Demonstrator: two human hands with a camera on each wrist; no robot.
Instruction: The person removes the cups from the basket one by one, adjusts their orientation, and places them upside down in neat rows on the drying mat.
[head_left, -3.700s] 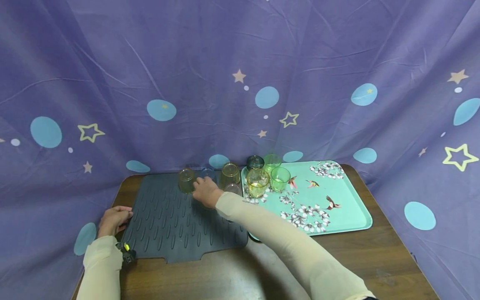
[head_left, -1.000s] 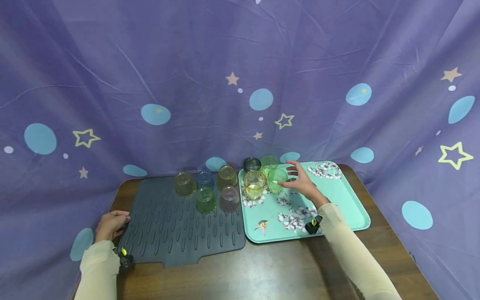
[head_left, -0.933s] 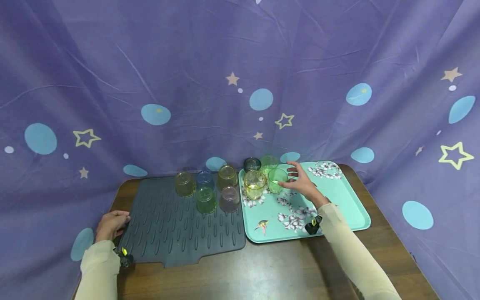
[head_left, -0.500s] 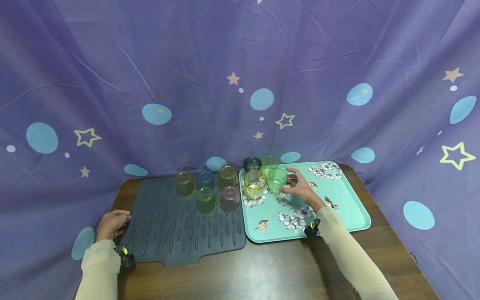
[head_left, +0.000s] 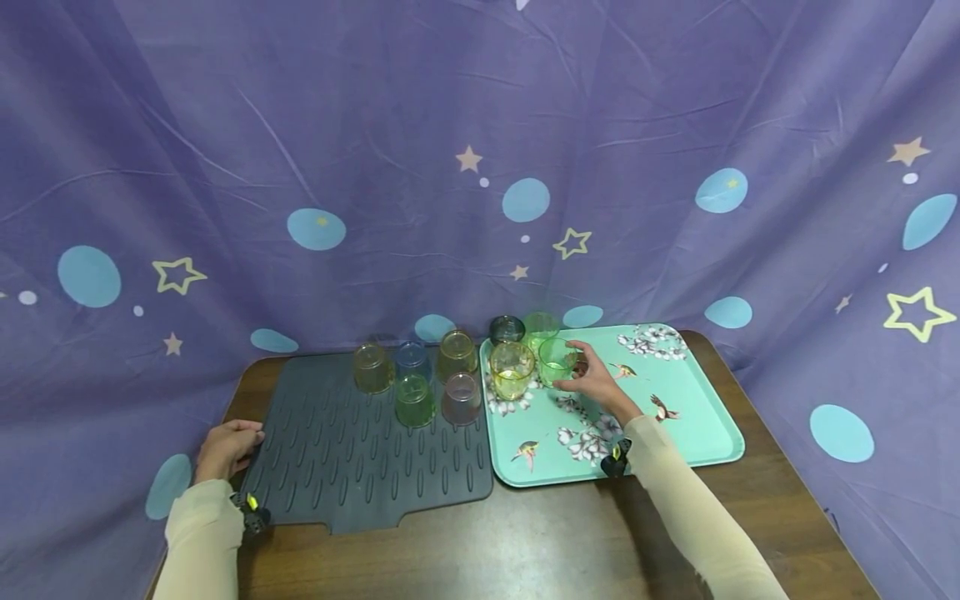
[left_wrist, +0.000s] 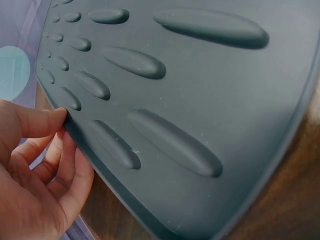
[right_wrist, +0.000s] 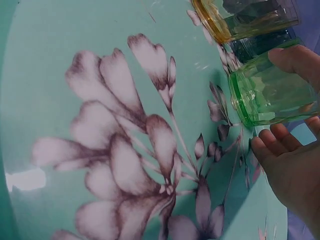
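Note:
My right hand [head_left: 600,383] curls its thumb and fingers around a green glass [head_left: 557,367] standing upright on the mint tray [head_left: 697,417]. In the right wrist view, the thumb lies against the upper side of that glass [right_wrist: 265,100] and the fingertips sit along its other side. At its left stands a yellow glass [head_left: 512,372], with a dark glass [head_left: 507,328] and another green glass [head_left: 542,327] behind. My left hand [head_left: 225,450] pinches the left edge of the dark grey drying mat [head_left: 330,475], its thumb [left_wrist: 47,121] at the rim and fingers underneath.
Upside-down glasses stand on the mat's back right: amber ones [head_left: 372,368] [head_left: 457,357], a blue one [head_left: 413,362], a green one [head_left: 415,402] and a pinkish one [head_left: 461,400]. A purple curtain [head_left: 420,167] hangs behind the wooden table [head_left: 450,550].
My right hand has moved from the mat to the tray, then its spread fingers closed in on the green glass. An upside-down green glass now shows on the mat. The left hand stays put.

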